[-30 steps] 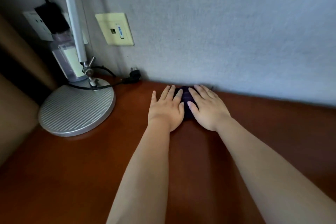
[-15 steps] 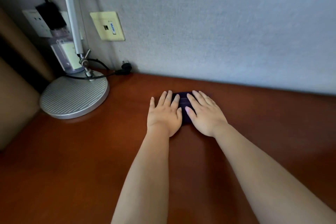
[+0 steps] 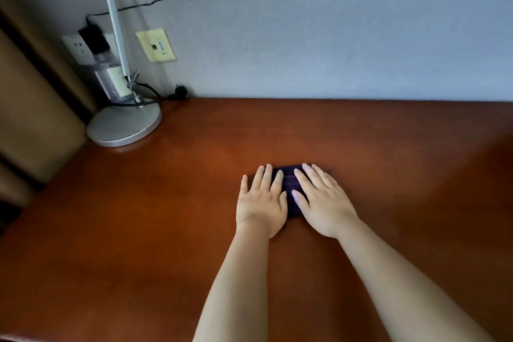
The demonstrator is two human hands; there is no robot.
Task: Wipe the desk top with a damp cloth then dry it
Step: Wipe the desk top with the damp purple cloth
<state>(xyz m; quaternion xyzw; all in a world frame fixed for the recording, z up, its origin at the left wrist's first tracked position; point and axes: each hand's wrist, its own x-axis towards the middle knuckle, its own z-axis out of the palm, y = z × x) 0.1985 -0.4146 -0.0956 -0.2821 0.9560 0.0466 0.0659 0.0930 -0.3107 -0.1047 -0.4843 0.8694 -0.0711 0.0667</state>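
Observation:
A small dark purple folded cloth (image 3: 290, 185) lies flat on the reddish-brown desk top (image 3: 166, 216), mostly covered by both hands. My left hand (image 3: 262, 200) presses on its left part with straight fingers. My right hand (image 3: 323, 200) presses on its right part, fingers straight and spread. Only a strip of cloth shows between and beyond the fingers.
A silver desk lamp with a round base (image 3: 125, 125) stands at the desk's back left corner, its pole rising up. A black cable and plug (image 3: 179, 90) lie beside it at the wall. Wall sockets (image 3: 156, 44) sit above. A brown panel (image 3: 33, 108) borders the left.
Both hands have slid the cloth back from the wall toward me across the desk. The hands keep the same flat pressing pose on it.

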